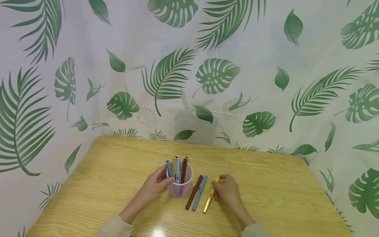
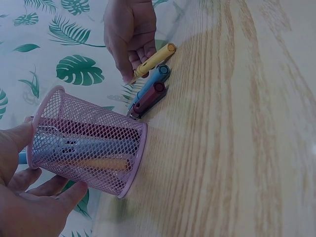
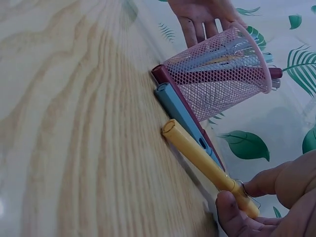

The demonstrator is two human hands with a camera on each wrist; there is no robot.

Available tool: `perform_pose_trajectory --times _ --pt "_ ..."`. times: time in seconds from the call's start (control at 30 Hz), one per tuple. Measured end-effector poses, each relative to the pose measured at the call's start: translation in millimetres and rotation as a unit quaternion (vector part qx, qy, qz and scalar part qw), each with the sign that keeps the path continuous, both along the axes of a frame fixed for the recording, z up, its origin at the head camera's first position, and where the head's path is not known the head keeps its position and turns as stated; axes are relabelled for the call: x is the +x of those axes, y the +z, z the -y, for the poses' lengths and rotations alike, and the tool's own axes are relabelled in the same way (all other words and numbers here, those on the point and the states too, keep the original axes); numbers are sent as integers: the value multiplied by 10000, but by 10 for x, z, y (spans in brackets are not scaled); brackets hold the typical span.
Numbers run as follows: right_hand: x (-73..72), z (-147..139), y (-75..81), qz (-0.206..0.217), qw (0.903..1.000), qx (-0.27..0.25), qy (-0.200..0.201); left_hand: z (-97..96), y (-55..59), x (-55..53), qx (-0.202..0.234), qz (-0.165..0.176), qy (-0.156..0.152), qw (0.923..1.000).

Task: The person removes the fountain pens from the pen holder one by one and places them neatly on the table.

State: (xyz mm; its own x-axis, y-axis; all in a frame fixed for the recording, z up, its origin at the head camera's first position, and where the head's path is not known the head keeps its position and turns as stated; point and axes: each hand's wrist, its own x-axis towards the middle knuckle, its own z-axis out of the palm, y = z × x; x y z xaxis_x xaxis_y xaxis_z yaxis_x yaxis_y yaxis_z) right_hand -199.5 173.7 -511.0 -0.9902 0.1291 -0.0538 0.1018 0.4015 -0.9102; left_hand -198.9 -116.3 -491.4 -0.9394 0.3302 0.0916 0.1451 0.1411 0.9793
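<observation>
1 yellow pen [image 1: 210, 196], right of 1 pink mesh cup [image 1: 185, 191], clip end pinched in right hand [image 1: 228, 191] | 1 blue pen [image 1: 199, 193], 1 dark red pen [image 1: 193, 193] nearer cup | pens in cup [image 1: 177, 171]: several, count unclear | left hand [image 1: 153, 185] gripping cup

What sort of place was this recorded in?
Probably an indoor desk corner, perhaps staged for recording: a light wood-grain rectangular table, white wall covering printed with green leaves, and a round pink metal-mesh pen cup.
</observation>
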Motion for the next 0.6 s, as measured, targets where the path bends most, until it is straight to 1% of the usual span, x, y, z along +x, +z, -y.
perform_pose_trajectory --times 0.17,0.37,0.6 --pt "-12 58 -15 -25 9998 163 73 1 3 5 11 14 -6 10000" --pt "-18 88 -23 -7 9992 366 172 3 -20 -7 34 8 -66 10000" --pt "0 107 -19 39 9992 375 165 3 -19 -5 51 -4 -89 9999"
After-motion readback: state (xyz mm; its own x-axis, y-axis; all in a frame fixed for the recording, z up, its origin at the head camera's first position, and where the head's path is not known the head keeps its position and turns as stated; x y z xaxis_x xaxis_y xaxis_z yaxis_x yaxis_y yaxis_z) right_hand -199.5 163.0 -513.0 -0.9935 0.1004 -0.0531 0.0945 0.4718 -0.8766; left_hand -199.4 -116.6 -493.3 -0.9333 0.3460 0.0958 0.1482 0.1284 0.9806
